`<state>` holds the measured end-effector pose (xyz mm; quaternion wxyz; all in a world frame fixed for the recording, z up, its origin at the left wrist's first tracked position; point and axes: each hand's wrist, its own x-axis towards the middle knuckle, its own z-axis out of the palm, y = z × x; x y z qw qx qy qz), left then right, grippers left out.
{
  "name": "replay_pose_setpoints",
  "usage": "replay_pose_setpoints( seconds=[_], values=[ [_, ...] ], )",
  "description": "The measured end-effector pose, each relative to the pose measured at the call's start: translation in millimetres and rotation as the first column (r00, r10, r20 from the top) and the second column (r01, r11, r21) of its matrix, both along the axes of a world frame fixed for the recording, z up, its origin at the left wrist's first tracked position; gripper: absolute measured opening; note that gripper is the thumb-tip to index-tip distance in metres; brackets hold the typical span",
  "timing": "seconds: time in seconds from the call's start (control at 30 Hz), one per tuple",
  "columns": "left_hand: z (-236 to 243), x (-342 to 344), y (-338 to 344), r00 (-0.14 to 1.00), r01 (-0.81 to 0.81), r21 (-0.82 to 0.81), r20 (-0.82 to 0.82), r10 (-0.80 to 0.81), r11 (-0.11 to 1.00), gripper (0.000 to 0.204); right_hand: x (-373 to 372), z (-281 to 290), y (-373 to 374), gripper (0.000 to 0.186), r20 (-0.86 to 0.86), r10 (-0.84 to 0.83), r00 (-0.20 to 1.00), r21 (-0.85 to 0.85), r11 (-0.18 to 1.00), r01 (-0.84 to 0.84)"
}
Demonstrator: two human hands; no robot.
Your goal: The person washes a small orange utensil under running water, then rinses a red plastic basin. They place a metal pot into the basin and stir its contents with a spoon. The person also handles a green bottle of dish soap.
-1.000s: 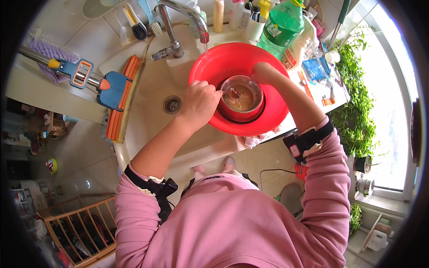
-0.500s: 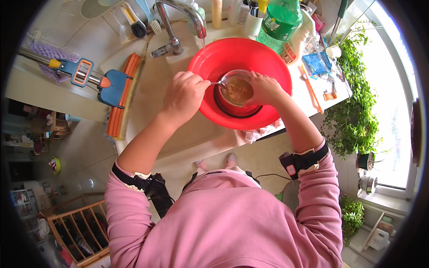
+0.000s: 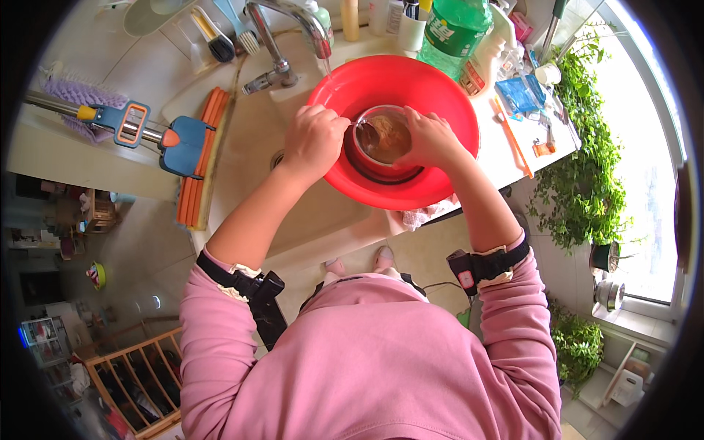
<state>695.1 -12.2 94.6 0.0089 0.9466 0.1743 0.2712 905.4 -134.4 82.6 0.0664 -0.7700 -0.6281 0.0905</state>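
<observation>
A wide red basin [image 3: 447, 92] stands at the right side of the sink, with a small round bowl [image 3: 364, 159] inside it. Cloudy brownish liquid with pale lumps [image 3: 391, 136] fills part of the bowl. My left hand [image 3: 314, 139] is closed around the handle of a metal spoon [image 3: 367, 135], whose head dips into the liquid at the bowl's left side. On the opposite side, my right hand [image 3: 433, 139] grips the bowl's rim, thumb toward the near edge. Water runs from the faucet [image 3: 321, 45] toward the basin's far left edge.
An orange sponge mop [image 3: 198, 158] leans along the sink's left edge. Behind the basin stand a green plastic bottle [image 3: 455, 33] and a white spray bottle [image 3: 485, 64]. A blue packet [image 3: 521, 97] and an orange strip [image 3: 513, 139] lie on the right counter, near trailing plants [image 3: 587, 161].
The spoon has swept through the liquid, and its head now shows more clearly at the bowl's left. My left hand has shifted slightly right and up; my right hand keeps its grip.
</observation>
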Motion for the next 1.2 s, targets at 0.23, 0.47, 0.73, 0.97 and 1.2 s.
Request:
replay_pose_setpoints(
  seconds=[0.23, 0.47, 0.73, 0.97, 1.2],
  values=[
    [-6.2, 16.5, 2.2, 0.996, -0.056, 0.045, 0.068, 0.052, 0.997, 0.006, 0.2, -2.1, 1.6, 0.115, 0.007, -0.018, 1.0, 0.012, 1.0, 0.018],
    [-11.2, 12.4, -3.6, 0.997, -0.061, -0.233, 0.04, 0.072, 0.971, 0.006, -0.6, -3.0, 0.7, 0.116, 0.016, -0.027, 1.0, 0.017, 1.0, 0.027],
    [5.1, -9.7, -7.7, 0.997, 0.054, -0.113, -0.052, -0.06, 0.992, 0.006, 1.5, -5.2, 1.1, 0.115, 0.004, -0.022, 1.0, 0.005, 1.0, 0.022],
    [1.8, 8.4, 1.7, 0.999, 0.008, 0.03, 0.052, -0.009, 1.0, 0.008, -0.1, -2.8, 1.8, 0.114, 0.028, -0.02, 0.999, -0.023, 1.0, 0.021],
    [-4.1, 13.1, 11.4, 0.995, -0.024, 0.025, -0.1, 0.027, 0.999, 0.008, 1.0, 0.1, 2.1, 0.113, -0.006, -0.042, 0.999, -0.094, 0.995, 0.041]
  ],
)
